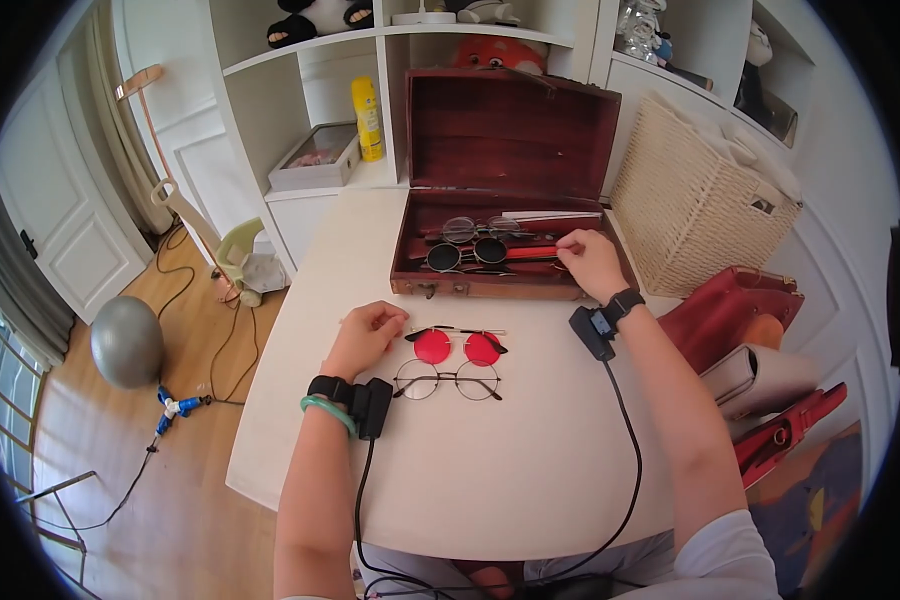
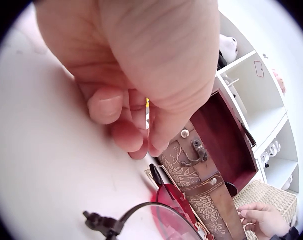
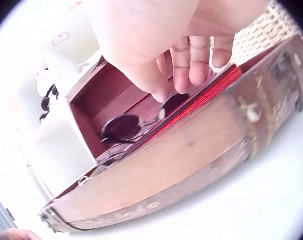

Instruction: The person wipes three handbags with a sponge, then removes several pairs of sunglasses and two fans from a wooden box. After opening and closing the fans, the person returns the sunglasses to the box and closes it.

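While the left hand [image 1: 365, 340] sat low at the table [image 1: 530, 440], fingers loosely curled, no grip visible, red-lensed glasses [image 1: 433, 347] lay just right of it. Clear glasses [image 1: 418, 381] lay right of it too, nearer the person. Right hand [image 1: 592, 264] was over the open case [image 1: 490, 289], fingers relaxed and slightly bent, no hold visible; couldn't tell if it touched anything. Dark-lensed glasses [image 1: 444, 257] were left of it, inside.

The head view looks down on the table [image 1: 570, 450]; both close, tilted wrist views share the case [image 1: 510, 288].
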Demonstrator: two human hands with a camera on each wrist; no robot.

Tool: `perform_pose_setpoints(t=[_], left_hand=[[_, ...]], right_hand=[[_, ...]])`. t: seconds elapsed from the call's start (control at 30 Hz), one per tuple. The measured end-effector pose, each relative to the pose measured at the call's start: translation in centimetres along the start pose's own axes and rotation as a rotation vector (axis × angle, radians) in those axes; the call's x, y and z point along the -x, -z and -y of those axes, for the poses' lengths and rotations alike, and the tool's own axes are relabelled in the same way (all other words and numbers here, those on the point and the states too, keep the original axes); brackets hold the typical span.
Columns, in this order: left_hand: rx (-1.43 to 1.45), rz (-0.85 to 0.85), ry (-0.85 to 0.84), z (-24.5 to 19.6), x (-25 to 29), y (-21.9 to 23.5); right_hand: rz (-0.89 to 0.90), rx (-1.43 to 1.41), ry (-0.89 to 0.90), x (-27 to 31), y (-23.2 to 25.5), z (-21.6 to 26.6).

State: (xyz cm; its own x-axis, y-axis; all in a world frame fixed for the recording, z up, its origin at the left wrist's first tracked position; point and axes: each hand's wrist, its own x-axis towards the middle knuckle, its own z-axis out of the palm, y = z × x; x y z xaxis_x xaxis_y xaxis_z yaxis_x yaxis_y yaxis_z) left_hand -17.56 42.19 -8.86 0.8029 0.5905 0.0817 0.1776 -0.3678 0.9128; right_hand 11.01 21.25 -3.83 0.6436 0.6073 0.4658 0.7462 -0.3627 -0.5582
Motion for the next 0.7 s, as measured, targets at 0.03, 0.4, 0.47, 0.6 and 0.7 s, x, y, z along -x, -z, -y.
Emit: perform_pose_setpoints(t=[0.03, 0.4, 0.47, 0.6, 0.7], left_hand=[[-0.001, 0.014, 0.007, -0.1, 0.0, 0.0], [0.049, 0.01, 0.026, 0.2, -0.2, -0.1], [0.06, 0.02, 0.029, 0.3, -0.3, -0.1], [0.057, 0.013, 0.02, 0.4, -0.2, 0.0], [0.044, 0.016, 0.021, 0.4, -0.3, -0.1]], right_hand=[[0.023, -0.081, 0.021, -0.3, -1.0, 0.5], [0.007, 0.163, 0.361, -3.5, -6.7, 5.8], [0.056, 0.203, 0.344, -3.9, -7.5, 5.9], [0.142, 0.262, 0.279, -2.8, -8.1, 6.5], [0.152, 0.211, 0.35, -2.1, -8.4, 6.9]])
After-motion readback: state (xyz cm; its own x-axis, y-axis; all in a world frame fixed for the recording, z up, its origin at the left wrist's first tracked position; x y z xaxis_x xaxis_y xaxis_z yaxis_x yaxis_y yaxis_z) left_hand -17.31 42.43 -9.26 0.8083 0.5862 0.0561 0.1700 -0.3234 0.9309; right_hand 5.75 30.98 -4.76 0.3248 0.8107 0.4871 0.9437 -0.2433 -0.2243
